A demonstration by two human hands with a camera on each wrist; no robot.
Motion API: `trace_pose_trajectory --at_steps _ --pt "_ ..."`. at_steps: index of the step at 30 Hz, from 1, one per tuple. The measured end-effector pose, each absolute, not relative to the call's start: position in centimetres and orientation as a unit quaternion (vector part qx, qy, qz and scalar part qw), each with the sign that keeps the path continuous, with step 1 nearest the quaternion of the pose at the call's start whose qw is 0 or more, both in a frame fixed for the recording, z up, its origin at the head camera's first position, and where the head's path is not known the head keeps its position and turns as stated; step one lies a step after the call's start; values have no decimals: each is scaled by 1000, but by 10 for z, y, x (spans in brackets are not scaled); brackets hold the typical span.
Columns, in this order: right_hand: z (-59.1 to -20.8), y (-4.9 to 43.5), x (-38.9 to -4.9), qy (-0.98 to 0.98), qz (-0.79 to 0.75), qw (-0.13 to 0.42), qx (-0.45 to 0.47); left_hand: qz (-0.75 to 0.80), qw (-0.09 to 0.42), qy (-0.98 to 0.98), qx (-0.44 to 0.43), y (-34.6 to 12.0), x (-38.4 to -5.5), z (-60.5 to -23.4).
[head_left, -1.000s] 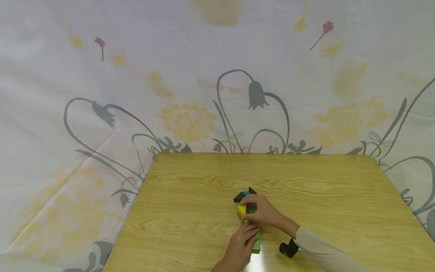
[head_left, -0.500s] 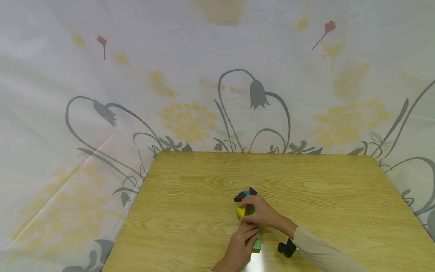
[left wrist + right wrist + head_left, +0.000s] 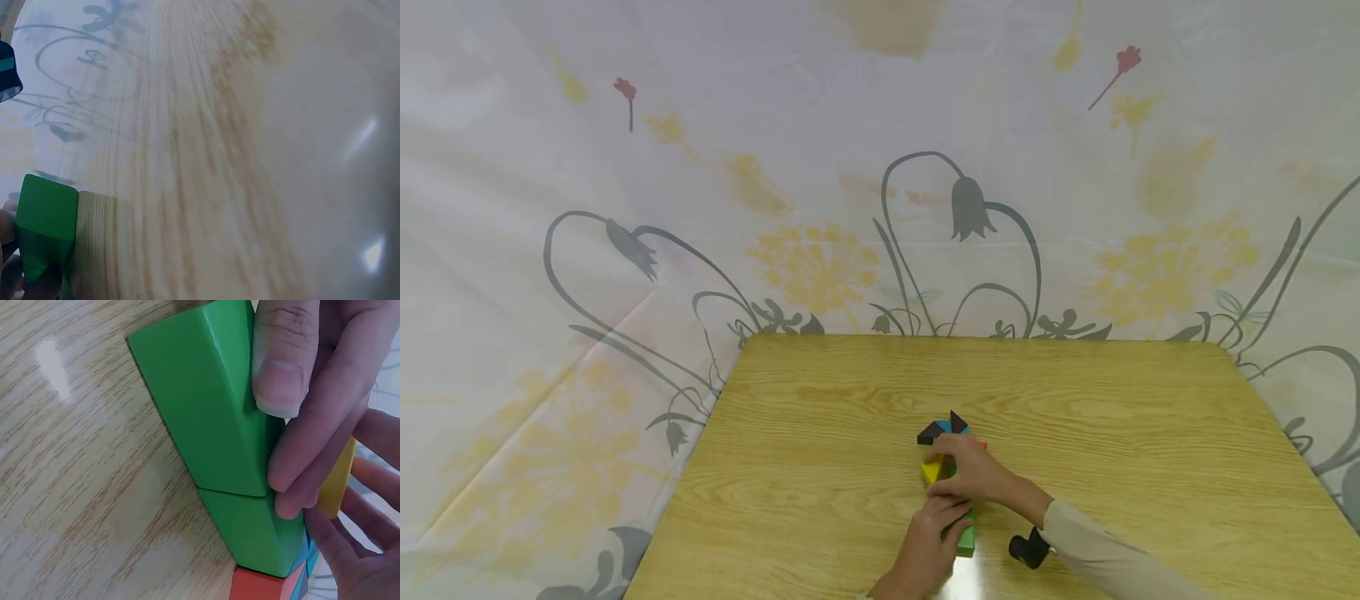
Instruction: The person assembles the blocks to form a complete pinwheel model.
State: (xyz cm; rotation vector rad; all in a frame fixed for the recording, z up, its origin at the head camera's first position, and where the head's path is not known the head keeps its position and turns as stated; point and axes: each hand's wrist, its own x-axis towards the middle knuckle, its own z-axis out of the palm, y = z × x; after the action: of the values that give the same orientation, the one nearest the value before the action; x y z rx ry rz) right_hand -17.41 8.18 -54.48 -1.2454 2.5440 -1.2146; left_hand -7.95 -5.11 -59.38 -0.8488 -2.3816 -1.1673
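Note:
Toy blocks lie in a row on the table, with a long green block (image 3: 966, 548) at the near end. My left hand (image 3: 923, 543) grips the green part, its thumb and fingers laid against the sides. Over the row, my right hand (image 3: 976, 472) pinches a yellow block (image 3: 931, 472) at the row's left side. In the right wrist view a second green block (image 3: 247, 528) butts against the long one, followed by an orange block (image 3: 259, 584). Blue (image 3: 944, 426) and dark triangular blocks (image 3: 929, 433) form the far end. The row's middle is hidden under my right hand.
The wood-grain table (image 3: 820, 400) ends at a pale cloth backdrop (image 3: 820, 125) printed with flowers. A small black device (image 3: 1028, 550) sits at the right sleeve (image 3: 1097, 542), just above the table.
My right hand has shifted slightly nearer with the yellow block, and a bit of orange now shows beyond its knuckles. My left hand stays in place.

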Motion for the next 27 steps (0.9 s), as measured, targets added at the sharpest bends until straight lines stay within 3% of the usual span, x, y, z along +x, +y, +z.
trace_pose_trajectory --at_steps 24,27 --pt "-532 75 -173 821 -386 82 -413 -431 161 -836 -299 -51 -77 -589" --pt "-533 74 -174 820 -395 63 -411 -436 149 -838 -293 -51 -77 -588"
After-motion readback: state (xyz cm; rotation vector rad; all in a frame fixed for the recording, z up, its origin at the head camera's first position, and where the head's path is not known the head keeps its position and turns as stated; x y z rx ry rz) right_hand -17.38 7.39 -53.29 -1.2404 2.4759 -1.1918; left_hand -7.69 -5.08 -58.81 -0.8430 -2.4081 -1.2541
